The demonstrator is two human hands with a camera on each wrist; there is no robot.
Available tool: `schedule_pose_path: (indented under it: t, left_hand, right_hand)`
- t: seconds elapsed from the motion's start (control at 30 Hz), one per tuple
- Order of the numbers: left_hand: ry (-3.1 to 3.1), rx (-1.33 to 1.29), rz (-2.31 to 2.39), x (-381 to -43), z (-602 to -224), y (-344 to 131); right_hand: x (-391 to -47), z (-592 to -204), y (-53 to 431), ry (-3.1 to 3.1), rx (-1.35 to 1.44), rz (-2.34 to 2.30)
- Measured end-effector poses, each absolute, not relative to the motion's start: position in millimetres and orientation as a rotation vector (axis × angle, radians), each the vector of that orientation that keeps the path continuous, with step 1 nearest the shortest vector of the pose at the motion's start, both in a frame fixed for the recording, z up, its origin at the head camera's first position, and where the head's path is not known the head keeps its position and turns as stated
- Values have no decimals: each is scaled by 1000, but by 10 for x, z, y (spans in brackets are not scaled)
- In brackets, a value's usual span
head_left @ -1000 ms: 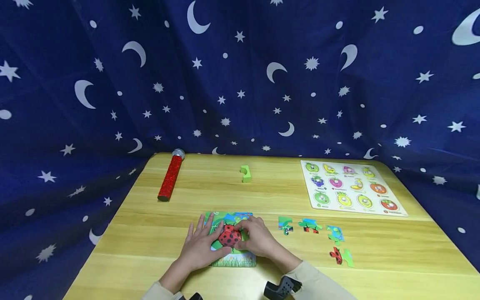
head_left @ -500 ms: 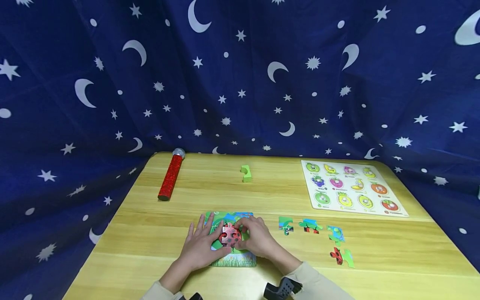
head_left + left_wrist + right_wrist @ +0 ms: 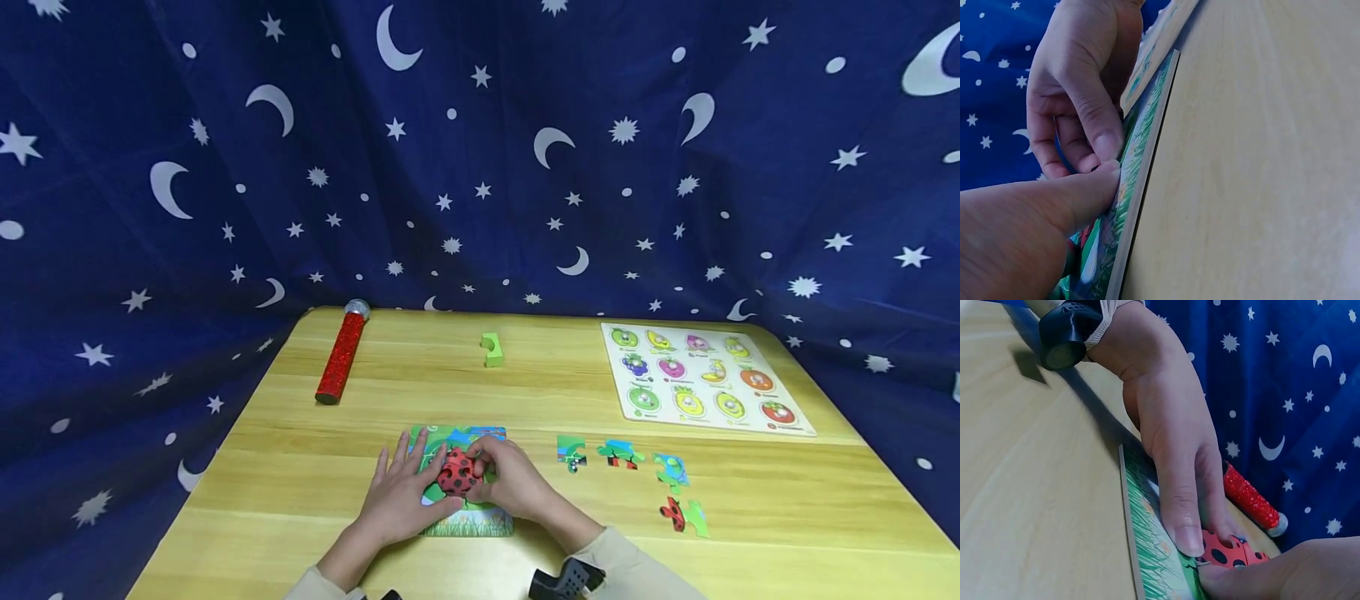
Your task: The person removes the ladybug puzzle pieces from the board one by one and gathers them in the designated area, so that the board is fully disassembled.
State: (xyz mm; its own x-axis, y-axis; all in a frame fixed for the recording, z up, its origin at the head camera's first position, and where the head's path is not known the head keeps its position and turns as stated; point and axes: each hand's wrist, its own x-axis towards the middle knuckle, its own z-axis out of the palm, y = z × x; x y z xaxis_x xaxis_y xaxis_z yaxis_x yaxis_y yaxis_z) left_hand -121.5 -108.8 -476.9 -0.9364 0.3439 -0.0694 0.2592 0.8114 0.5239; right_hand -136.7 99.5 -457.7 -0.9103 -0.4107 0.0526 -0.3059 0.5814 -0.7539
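The right hand (image 3: 513, 479) kept its thumb and fingers curled in a pinch on the right side of the red ladybug jigsaw piece (image 3: 457, 473). That piece was at the middle of the puzzle board (image 3: 472, 527); whether it lay fully flat was hard to tell behind the fingers. The left hand (image 3: 397, 500) had its grip relaxed, fingers straight and spread over the board's left edge. Four loose jigsaw pieces (image 3: 621, 451) lay beyond the board's right edge. On the counter (image 3: 285, 500), a fruit peg puzzle (image 3: 753, 402) occupied the far right corner, a red glitter microphone (image 3: 341, 354) lay near the far left corner, and a green arched block (image 3: 494, 355) sat near the far edge.
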Motion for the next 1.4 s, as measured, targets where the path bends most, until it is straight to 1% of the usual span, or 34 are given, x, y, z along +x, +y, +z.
schedule_pose_path:
  t: [0.47,0.83,1.07,1.4]
  left_hand:
    - [2847,503,779,-1182,-4766,-1096]
    - [2857,516,782,-1178,-4776,-1090]
    - [2845,533,773,-1194,-4774,-1084]
    - [2823,499,787,-1193,-4793,-1087]
  right_hand:
    - [-1371,-4584,995,2910,-780,-987]
    - [-1357,-4593,1011,2957,-776,-964]
    - [-1309,-4518,1139,2906,-682,-1099]
    - [-1142,-4376,1474,2858,-565,-1187]
